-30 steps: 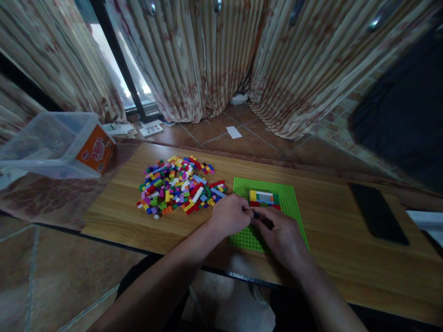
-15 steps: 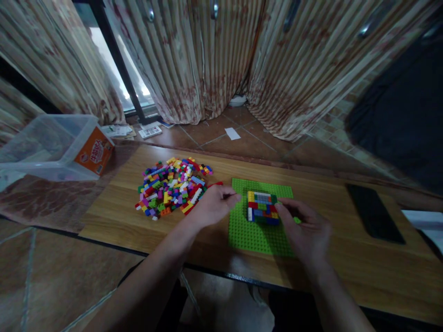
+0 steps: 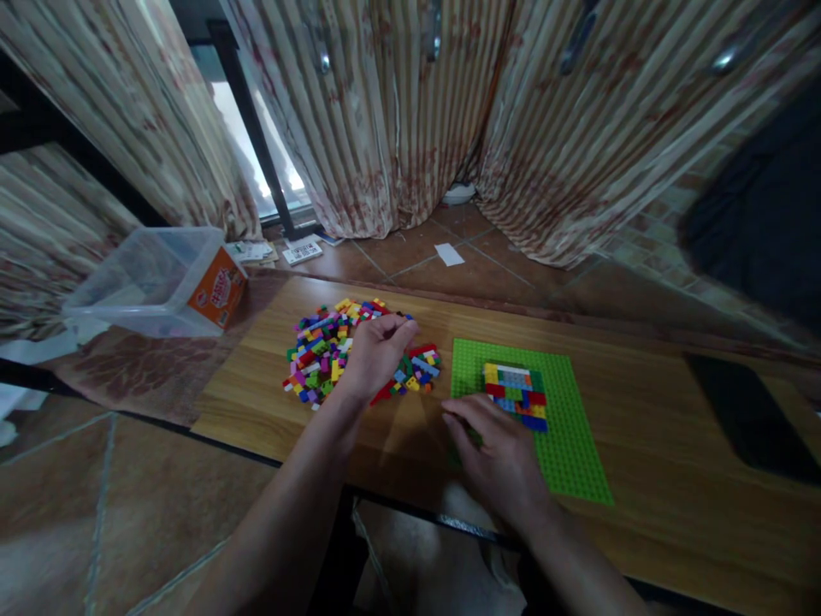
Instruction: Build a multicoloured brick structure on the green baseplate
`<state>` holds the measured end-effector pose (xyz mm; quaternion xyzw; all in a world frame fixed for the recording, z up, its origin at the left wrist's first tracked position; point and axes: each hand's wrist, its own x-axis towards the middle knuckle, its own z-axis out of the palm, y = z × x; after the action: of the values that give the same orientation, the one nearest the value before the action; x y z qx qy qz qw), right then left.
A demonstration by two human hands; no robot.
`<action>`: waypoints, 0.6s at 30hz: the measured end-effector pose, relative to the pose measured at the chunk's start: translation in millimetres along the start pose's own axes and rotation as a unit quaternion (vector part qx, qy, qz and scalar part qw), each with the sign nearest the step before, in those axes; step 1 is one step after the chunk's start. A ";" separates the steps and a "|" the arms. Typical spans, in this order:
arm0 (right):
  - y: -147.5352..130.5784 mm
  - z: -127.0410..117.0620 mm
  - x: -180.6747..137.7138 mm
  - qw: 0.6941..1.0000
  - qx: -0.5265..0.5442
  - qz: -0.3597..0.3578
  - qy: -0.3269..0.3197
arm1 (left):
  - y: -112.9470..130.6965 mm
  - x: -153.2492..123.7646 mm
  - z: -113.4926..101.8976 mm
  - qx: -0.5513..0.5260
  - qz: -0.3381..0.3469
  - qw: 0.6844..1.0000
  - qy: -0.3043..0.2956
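Note:
Over the right side of a heap of mixed toy bricks (image 3: 321, 346), my left hand (image 3: 378, 355) has its thumb and fingers pinched together. Whatever may be between those fingertips is hidden. My right hand (image 3: 504, 458) is above the left part of a green studded baseplate (image 3: 570, 453), with its fingers curled and closed. I cannot make out what it holds, if anything. A low block of multicoloured bricks (image 3: 516, 395) sits on the baseplate, just beyond my right hand, with yellow, white, red and blue pieces showing on top.
A wooden table (image 3: 647, 428) carries the bricks and baseplate. At its right end lies a dark flat phone-like slab (image 3: 747, 415). A clear plastic box (image 3: 154, 282) with an orange label stands at the left. Striped curtains (image 3: 385, 128) hang behind.
My left hand has moved from beside the baseplate to the brick heap. My right hand has left the brick block's right side and come left and nearer. The view has shifted slightly.

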<state>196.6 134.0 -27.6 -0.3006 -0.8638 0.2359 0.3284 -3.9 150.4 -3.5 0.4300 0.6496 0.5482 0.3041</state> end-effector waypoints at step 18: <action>3.3 46.0 24.5 0.992 -0.106 0.062 -0.032 | -4.3 -11.8 -6.7 0.354 0.093 0.919 -0.147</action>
<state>150.4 143.1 -50.1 -0.3789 -0.8736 0.1727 0.2519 -5.5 136.7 -7.3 0.6440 0.7062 0.2389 0.1715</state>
